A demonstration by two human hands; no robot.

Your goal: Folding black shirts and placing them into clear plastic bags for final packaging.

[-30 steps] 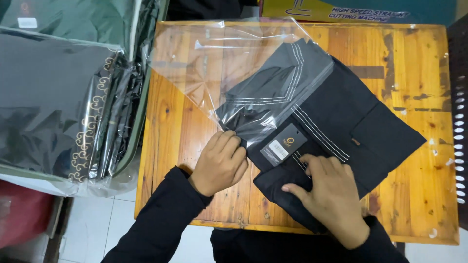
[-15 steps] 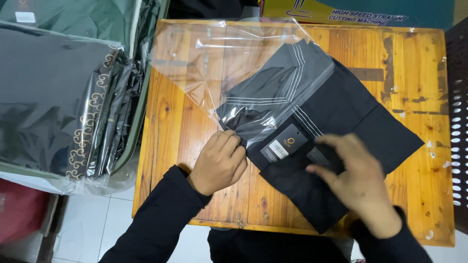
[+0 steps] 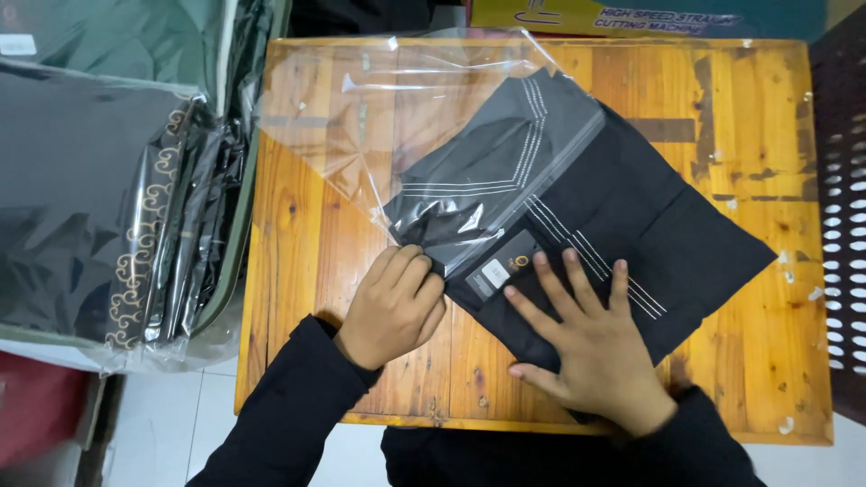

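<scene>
Two bare hands work over a wooden table (image 3: 298, 271), seen from above. Left hand (image 3: 392, 307), curled into a loose fist, pinches the open edge of a clear plastic bag (image 3: 379, 126) at the near corner of a folded black garment (image 3: 622, 225), fingertips closed on the film where it meets the cloth. Right hand (image 3: 591, 347) lies flat and open on the garment's near end, fingers spread, palm pressing the fabric down and gripping nothing. Both arms wear black sleeves.

Lying diagonally across the table's middle, the garment has its far end tucked inside the bag and its near end still outside it. Thin white stitched lines run across the black cloth. A small dark tag (image 3: 501, 271) with a white label lies on the garment between the two hands, just beyond the right fingertips. The bag's empty part spreads toward the table's far left corner, glinting with reflections.

Left of the table stands a stack of bagged dark garments (image 3: 81, 207), some trimmed with pale scroll embroidery, held in a green-edged container. A cardboard box (image 3: 631, 16) lies along the table's far edge. At the right edge of view stands a dark perforated crate (image 3: 843, 225). White tiled floor (image 3: 162, 424) shows below the table.
</scene>
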